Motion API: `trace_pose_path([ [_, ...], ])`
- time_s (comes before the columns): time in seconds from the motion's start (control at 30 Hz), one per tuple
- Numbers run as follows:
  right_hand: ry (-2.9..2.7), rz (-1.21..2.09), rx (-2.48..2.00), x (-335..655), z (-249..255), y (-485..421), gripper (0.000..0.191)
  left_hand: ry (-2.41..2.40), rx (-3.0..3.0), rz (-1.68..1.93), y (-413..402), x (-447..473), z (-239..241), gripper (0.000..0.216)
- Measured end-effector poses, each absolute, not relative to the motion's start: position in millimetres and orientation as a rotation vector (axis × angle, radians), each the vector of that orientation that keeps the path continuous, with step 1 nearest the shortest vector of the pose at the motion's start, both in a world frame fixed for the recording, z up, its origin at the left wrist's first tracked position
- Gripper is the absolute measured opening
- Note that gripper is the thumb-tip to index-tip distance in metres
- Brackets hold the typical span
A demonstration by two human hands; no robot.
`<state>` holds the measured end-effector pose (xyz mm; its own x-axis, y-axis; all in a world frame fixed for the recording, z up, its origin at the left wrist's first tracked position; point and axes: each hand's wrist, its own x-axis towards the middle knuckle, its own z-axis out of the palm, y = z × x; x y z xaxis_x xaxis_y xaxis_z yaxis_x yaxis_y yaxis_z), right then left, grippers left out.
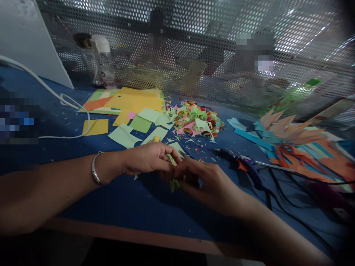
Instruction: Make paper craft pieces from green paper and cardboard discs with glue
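My left hand (151, 158), with a silver bracelet at its wrist, is closed in a pinch on a small piece of green paper (174, 184). Its fingers meet those of my right hand (203, 177) low over the blue table. My right hand is closed too, around what look like small scissors (181, 153); only a grey blade shows and the handles are hidden. A yellow strip (157, 139) shows just behind my left knuckles. Pale green paper pieces (124, 136) lie just beyond my hands, beside a heap of coloured paper scraps (196, 120).
Yellow sheets (133, 99) are stacked at the back left, near two bottles (107, 62). A white cable (27, 72) crosses the left side. To the right lie a glue gun (249, 168) with black cords and orange and blue paper cutouts (288, 129). A perforated metal screen (188, 48) stands behind.
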<state>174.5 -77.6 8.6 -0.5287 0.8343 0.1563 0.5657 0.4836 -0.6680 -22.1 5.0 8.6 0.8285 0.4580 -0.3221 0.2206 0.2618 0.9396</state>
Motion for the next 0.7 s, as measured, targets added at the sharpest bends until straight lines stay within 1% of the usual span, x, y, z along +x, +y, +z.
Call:
trace_pose_path([
  [0.1,-2.259,0.792,-1.142,175,9,-77,0.015,0.622,1.320,0.172,4,-22,9,0.021],
  [0.3,-2.284,0.760,-1.150,174,10,-76,0.010,0.660,1.370,0.266,3,-22,9,0.017],
  [0.47,-2.184,0.712,-1.203,176,11,-76,0.008,0.747,1.495,0.610,1,-24,10,0.016],
  [0.53,-2.144,0.705,-1.227,178,12,-77,0.006,0.757,1.563,0.675,-4,-25,12,0.015],
  [0.6,-2.113,0.702,-1.241,179,12,-76,0.006,0.732,1.631,0.645,-9,-27,14,0.015],
  [0.7,-2.077,0.700,-1.258,180,11,-75,0.006,0.608,1.625,0.558,-16,-27,14,0.026],
])
